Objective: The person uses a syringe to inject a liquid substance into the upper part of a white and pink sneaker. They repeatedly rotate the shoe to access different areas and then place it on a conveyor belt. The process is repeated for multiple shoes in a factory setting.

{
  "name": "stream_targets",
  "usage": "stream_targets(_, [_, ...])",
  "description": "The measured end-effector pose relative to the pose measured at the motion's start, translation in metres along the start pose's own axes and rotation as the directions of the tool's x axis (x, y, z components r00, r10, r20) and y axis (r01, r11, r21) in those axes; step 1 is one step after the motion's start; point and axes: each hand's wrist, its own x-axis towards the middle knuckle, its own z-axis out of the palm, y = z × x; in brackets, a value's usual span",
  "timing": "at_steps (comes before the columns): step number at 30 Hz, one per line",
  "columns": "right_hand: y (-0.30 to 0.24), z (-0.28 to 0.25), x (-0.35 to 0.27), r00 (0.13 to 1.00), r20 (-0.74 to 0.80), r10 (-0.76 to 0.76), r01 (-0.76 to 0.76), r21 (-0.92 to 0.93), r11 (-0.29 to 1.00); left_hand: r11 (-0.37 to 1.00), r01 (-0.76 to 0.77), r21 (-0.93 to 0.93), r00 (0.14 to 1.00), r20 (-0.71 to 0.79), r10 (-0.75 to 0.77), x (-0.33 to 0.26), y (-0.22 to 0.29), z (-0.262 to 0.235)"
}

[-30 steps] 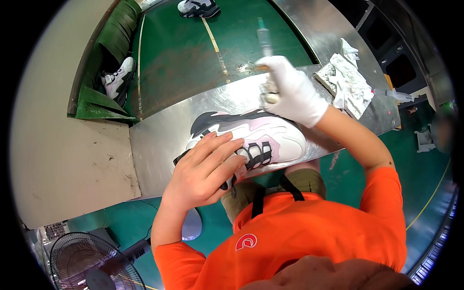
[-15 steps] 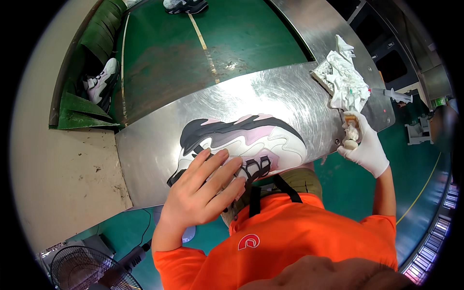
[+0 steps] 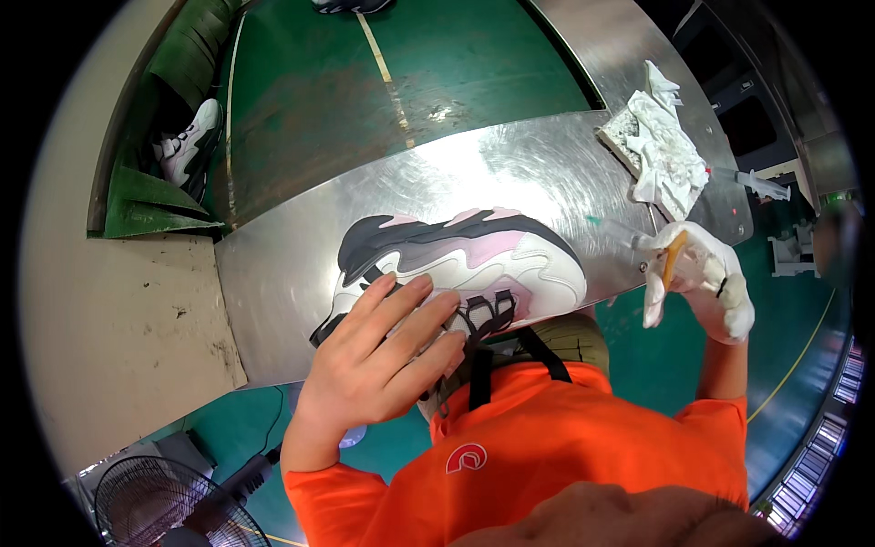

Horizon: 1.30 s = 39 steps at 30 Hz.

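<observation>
A white, lilac and black sneaker (image 3: 547, 269) lies on its side on the metal bench, its sole facing away from me and its toe to the right. My bare left hand (image 3: 374, 351) holds it near the laces and ankle opening, fingers laid across the upper; the thumb is hidden. Off the bench's right edge, my white-gloved right hand (image 3: 702, 283) is closed around a clear syringe (image 3: 627, 234), whose green tip points left toward the bench. A tan-handled tool (image 3: 674, 260) shows in the same hand; its working end is hard to make out.
Crumpled white tissue (image 3: 670, 150) covers part of a whitish block at the bench's right, with another syringe (image 3: 761, 185) beside it. Beyond the bench is a green conveyor belt (image 3: 310, 100); a sneaker (image 3: 190, 146) sits by its left flaps. A fan (image 3: 173, 501) stands lower left.
My right hand has turned over and opened out somewhat, bringing the green-tipped syringe away from the tissue. The left hand and its sneaker stay almost still.
</observation>
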Motion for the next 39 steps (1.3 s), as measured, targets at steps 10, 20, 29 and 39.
stream_targets(10, [0.038,-0.009,0.030,0.919,0.364,-0.152,-0.046,0.480,0.876,1.000,0.027,-0.006,0.999,0.019,-0.026,0.005,0.002,0.000])
stream_targets(20, [0.031,0.003,0.038,0.928,0.365,-0.074,-0.099,0.434,0.896,0.999,0.048,-0.012,0.998,0.038,-0.047,0.005,0.003,-0.002])
stream_targets(29, [0.017,0.004,0.038,0.941,0.336,0.037,-0.144,0.300,0.943,0.999,0.033,-0.009,0.998,0.060,-0.032,0.011,0.003,-0.006])
stream_targets(39, [0.013,-0.005,0.024,0.968,0.239,0.078,-0.143,0.271,0.952,1.000,0.012,0.011,0.996,0.092,-0.013,0.009,0.001,-0.005])
